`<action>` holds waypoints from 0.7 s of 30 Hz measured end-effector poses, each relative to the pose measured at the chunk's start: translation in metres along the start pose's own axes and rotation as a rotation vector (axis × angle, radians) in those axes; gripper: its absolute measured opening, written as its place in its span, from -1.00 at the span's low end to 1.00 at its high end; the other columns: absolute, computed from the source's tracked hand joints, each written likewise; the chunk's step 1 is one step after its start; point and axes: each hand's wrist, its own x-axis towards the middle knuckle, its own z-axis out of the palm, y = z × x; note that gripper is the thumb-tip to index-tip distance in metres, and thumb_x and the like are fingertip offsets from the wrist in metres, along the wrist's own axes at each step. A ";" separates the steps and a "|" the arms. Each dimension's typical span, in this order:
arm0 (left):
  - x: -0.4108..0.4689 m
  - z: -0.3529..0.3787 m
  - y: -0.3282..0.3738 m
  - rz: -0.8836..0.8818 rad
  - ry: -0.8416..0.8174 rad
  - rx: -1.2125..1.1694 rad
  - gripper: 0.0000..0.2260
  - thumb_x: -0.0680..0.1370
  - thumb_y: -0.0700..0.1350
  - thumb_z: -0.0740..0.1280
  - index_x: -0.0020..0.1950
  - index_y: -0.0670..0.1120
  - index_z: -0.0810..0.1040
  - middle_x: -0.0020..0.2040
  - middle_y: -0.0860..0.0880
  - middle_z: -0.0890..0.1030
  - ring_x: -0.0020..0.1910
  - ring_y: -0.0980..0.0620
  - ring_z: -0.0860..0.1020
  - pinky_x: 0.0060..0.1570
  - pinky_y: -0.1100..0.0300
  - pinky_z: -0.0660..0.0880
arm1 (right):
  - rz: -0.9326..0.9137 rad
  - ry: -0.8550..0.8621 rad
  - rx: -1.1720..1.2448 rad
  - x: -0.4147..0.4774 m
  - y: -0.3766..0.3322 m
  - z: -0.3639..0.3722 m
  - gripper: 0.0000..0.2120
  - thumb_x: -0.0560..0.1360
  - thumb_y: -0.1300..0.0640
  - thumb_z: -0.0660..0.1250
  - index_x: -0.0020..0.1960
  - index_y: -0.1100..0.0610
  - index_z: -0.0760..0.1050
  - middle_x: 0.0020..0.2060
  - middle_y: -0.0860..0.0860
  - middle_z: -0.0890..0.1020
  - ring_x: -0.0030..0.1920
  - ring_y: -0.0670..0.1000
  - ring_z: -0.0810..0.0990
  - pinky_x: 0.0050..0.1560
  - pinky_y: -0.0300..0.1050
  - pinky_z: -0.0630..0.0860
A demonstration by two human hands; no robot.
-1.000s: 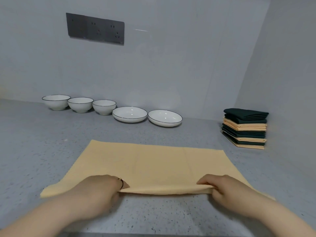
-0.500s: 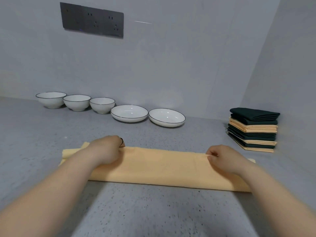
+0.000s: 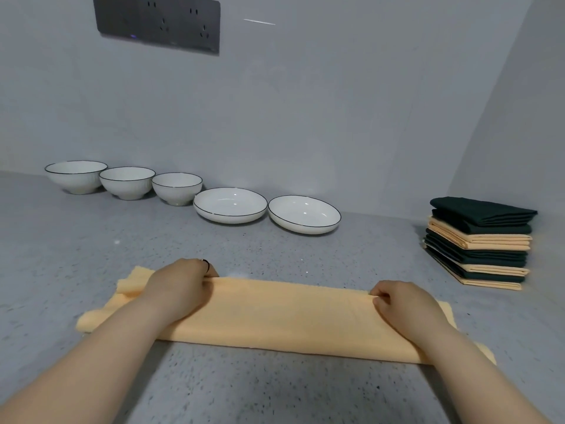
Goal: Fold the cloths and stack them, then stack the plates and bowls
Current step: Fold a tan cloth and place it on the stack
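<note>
A yellow cloth [image 3: 275, 316] lies folded in half as a long strip across the grey counter in front of me. My left hand [image 3: 180, 286] pinches its far edge near the left end. At the right end my right hand [image 3: 400, 304] pinches the same far edge. A stack of folded dark green and yellow cloths [image 3: 480, 243] stands at the right by the side wall. Three white bowls [image 3: 76, 175] [image 3: 127, 182] [image 3: 176, 187] and two white plates [image 3: 230, 205] [image 3: 304, 214] sit in a row along the back wall.
The grey speckled counter [image 3: 275, 393] runs to a back wall and a right side wall. A dark socket panel [image 3: 157, 21] is mounted high on the back wall.
Both hands carried the near edge of the yellow cloth away from me and laid it on the far edge, halving the cloth. The hands now hold still at that far edge.
</note>
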 end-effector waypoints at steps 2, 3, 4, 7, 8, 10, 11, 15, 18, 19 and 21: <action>0.000 0.001 0.000 0.002 0.041 0.019 -0.72 0.59 -0.14 0.12 0.23 0.08 0.48 0.19 0.06 0.54 0.18 0.05 0.47 0.03 0.25 0.39 | 0.004 0.031 -0.006 -0.001 0.000 0.002 -0.75 0.57 0.12 0.13 0.17 -0.01 0.51 0.11 -0.05 0.60 0.12 -0.02 0.52 0.04 -0.19 0.43; 0.000 0.002 0.001 0.004 0.064 0.033 -0.72 0.59 -0.13 0.12 0.23 0.09 0.48 0.18 0.06 0.55 0.18 0.05 0.48 0.02 0.25 0.39 | 0.010 0.043 -0.005 -0.001 0.000 0.004 -0.75 0.57 0.12 0.13 0.17 -0.02 0.51 0.11 -0.05 0.60 0.11 -0.02 0.52 0.04 -0.19 0.43; 0.000 0.002 0.002 0.004 0.086 0.046 -0.72 0.59 -0.12 0.12 0.23 0.10 0.48 0.17 0.05 0.56 0.17 0.04 0.49 0.01 0.26 0.38 | 0.015 0.058 -0.002 -0.002 -0.001 0.004 -0.75 0.57 0.12 0.13 0.17 -0.02 0.52 0.11 -0.05 0.60 0.11 -0.02 0.52 0.03 -0.19 0.43; 0.000 0.003 0.005 0.005 0.103 0.109 -0.70 0.59 -0.11 0.10 0.24 0.12 0.47 0.18 0.06 0.57 0.19 0.02 0.49 0.13 0.26 0.33 | 0.012 0.097 -0.004 -0.002 -0.001 0.007 -0.75 0.57 0.12 0.14 0.15 -0.01 0.53 0.10 -0.06 0.61 0.10 -0.03 0.53 0.04 -0.19 0.42; -0.001 0.003 0.006 0.015 0.109 0.147 -0.69 0.60 -0.11 0.08 0.26 0.12 0.46 0.20 0.06 0.56 0.23 0.04 0.46 0.26 0.25 0.25 | 0.012 0.107 0.000 -0.002 -0.001 0.008 -0.75 0.57 0.12 0.14 0.15 -0.01 0.54 0.11 -0.07 0.60 0.11 -0.03 0.53 0.07 -0.20 0.41; -0.003 0.002 0.010 0.056 0.125 0.193 -0.66 0.61 -0.11 0.03 0.32 0.10 0.41 0.28 0.08 0.50 0.36 0.11 0.34 0.44 0.17 -0.02 | 0.017 0.113 0.007 -0.001 -0.002 0.009 -0.75 0.57 0.12 0.14 0.14 -0.02 0.54 0.14 -0.08 0.59 0.13 -0.02 0.52 0.11 -0.20 0.38; -0.006 0.000 0.015 0.085 0.127 0.173 -0.65 0.62 -0.11 0.01 0.35 0.08 0.38 0.34 0.09 0.44 0.41 0.13 0.26 0.46 0.14 -0.10 | 0.018 0.114 0.003 -0.001 -0.002 0.009 -0.75 0.57 0.11 0.14 0.14 -0.02 0.55 0.14 -0.09 0.59 0.13 -0.02 0.52 0.13 -0.19 0.37; -0.027 0.005 0.049 0.295 -0.029 0.052 -0.59 0.64 0.01 -0.07 0.50 0.04 0.11 0.51 0.10 0.14 0.50 0.17 0.01 0.46 0.16 -0.20 | 0.013 0.122 -0.012 0.000 -0.004 0.009 -0.75 0.57 0.11 0.15 0.14 -0.02 0.55 0.16 -0.09 0.58 0.14 -0.03 0.51 0.18 -0.18 0.34; -0.034 0.018 0.064 0.352 -0.186 0.086 -0.53 0.64 0.07 -0.11 0.53 0.00 -0.06 0.55 0.06 -0.05 0.52 0.15 -0.11 0.46 0.16 -0.25 | 0.018 0.117 -0.009 -0.001 -0.006 0.009 -0.75 0.57 0.11 0.15 0.15 -0.01 0.55 0.17 -0.08 0.57 0.14 -0.02 0.51 0.16 -0.18 0.35; -0.033 0.021 0.064 0.344 -0.206 0.091 -0.53 0.64 0.07 -0.11 0.53 -0.01 -0.07 0.55 0.05 -0.08 0.52 0.15 -0.13 0.46 0.17 -0.25 | 0.023 0.117 -0.002 -0.001 -0.006 0.009 -0.75 0.57 0.12 0.15 0.15 0.00 0.55 0.17 -0.07 0.57 0.14 -0.02 0.51 0.15 -0.18 0.35; -0.030 0.025 0.061 0.325 -0.222 0.100 -0.52 0.64 0.07 -0.12 0.53 -0.03 -0.09 0.55 0.04 -0.10 0.51 0.15 -0.15 0.46 0.17 -0.24 | 0.033 0.122 0.018 -0.001 -0.006 0.011 -0.75 0.57 0.13 0.15 0.14 0.02 0.56 0.16 -0.06 0.58 0.13 -0.01 0.51 0.12 -0.17 0.37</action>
